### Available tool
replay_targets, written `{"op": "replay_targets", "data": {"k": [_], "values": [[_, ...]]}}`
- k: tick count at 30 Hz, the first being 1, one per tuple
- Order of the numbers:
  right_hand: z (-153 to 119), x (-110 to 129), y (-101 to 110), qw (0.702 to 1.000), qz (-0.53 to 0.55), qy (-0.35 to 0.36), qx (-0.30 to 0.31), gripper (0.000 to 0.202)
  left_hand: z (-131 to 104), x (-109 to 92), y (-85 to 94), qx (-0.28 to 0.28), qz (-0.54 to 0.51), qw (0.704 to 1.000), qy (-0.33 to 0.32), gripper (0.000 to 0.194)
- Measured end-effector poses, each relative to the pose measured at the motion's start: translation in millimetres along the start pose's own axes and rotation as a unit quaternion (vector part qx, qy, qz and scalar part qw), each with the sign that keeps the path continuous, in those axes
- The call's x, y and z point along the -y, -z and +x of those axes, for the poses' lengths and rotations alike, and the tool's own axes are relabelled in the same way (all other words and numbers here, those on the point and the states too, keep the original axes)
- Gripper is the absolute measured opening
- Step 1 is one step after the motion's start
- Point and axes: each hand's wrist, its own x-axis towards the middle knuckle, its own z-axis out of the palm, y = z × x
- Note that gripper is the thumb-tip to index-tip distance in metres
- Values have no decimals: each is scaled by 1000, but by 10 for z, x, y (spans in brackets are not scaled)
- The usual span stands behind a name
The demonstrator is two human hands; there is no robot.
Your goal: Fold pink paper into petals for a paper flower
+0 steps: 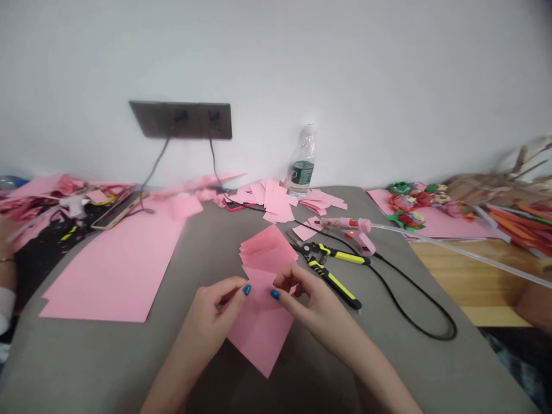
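Between my hands is a sheet of pink paper [265,330], one corner pointing down toward me. My left hand [222,305] pinches its left edge with thumb and forefinger. At the opposite edge, my right hand [308,293] grips the paper with bent fingers, the thumb lying over its face. Just beyond the fingers, several layers of pink paper [269,247] overlap; whether they join the held sheet cannot be told. Yellow-and-black wire strippers [332,264] lie beside my right hand. Behind them rests a pink glue gun [345,225] with a long clear glue stick.
Large pink sheets [116,270] cover the table's left side, near a phone [116,213]. Pink cut pieces [276,201] and a water bottle [302,164] stand by the wall. A black cable [405,305] loops at right. Paper flowers [418,201] lie farther right. Another person's arm [6,259] shows at left.
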Motion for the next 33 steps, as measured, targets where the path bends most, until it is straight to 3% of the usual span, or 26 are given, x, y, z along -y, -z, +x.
{"op": "replay_targets", "data": {"k": [7,11,13,17,21,26,33], "values": [[43,-25,-39,1000,12,-26,-3,12,-29,22,-42,0,-14,1000,3,38],[19,21,52,997,50,-5,53,17,-82,48,-23,-43,-63,991,107,46],[-8,48,93,994,70,7,88,19,-76,57,-16,-23,-107,984,143,44],[-57,59,150,990,73,14,121,16,0,75,-16,91,-236,962,107,45],[-69,35,155,992,47,11,117,8,36,73,-54,75,-298,949,70,33],[-35,80,118,993,56,14,98,13,-18,38,-68,72,-285,954,49,27],[-92,174,129,986,0,5,165,9,-23,-40,-1,175,-212,961,20,40]]}}
